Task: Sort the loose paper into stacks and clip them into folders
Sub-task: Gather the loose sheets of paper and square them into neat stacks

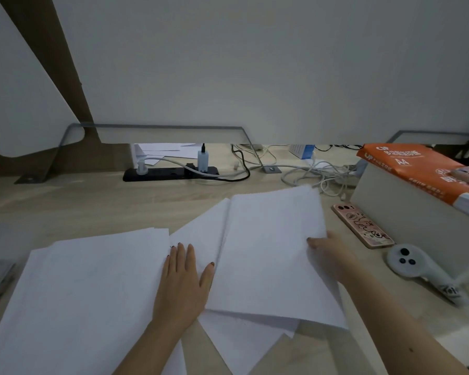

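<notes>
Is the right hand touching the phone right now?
Apart. The head view shows a strip of bare desk between the right hand and the phone; the hand pinches the top sheet by its edge instead.

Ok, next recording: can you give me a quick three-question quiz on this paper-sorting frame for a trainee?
1. True or false: the left hand lies flat on the loose paper, fingers straight.
2. Which hand pinches the edge of the top sheet? A left; B right; C neither.
3. Fill in: the wrapper of the orange ream is marked ___.

Key: 1 true. 2 B, the right hand, with its thumb on top of the sheet. 3 A4.
</notes>
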The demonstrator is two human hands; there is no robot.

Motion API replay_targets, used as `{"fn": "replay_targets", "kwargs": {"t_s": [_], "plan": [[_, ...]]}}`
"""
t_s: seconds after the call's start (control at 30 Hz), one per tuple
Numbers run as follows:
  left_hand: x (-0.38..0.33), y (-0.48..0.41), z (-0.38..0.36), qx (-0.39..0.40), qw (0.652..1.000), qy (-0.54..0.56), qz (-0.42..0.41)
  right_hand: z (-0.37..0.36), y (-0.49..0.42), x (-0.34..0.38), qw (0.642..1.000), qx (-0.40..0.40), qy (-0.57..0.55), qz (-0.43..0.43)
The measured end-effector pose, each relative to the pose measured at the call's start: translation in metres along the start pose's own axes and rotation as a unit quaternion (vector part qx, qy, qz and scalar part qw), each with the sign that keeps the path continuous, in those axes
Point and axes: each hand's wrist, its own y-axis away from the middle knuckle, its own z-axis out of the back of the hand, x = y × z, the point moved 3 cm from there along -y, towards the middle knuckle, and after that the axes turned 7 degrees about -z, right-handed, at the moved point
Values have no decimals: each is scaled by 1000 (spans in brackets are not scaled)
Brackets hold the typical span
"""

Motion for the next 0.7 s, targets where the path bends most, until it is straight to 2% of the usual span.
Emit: {"fn": "replay_targets", "kwargs": {"t_s": [0.1, 0.13, 0.27, 0.33, 0.4, 0.53, 0.63, 0.7], "plan": [[-5, 4, 6, 1, 1000, 1, 9, 4, 16, -8, 999, -11, -26, -27], [-9, 6, 11, -28, 1000, -7, -2, 2, 17, -10, 999, -17, -15, -30], [-28, 19, 22, -46, 996, -51, -53, -8, 17, -19, 999, -23, 13, -47], [-37, 29, 19, -11, 997, -34, -70, -9, 20, -22, 998, -20, 31, -44], [-45, 36, 24, -17, 994, -45, -98, -4, 20, -25, 998, -32, 48, -38], [-37, 21, 36, -21, 997, 37, -67, 14, 10, -33, 990, -101, 96, -34], [-24, 6, 23, 65, 995, 71, -25, 16, 17, -29, 993, -92, 73, -32], [-24, 2, 15, 77, 990, 120, -23, 13, 24, -23, 996, -57, 63, -25]]}}
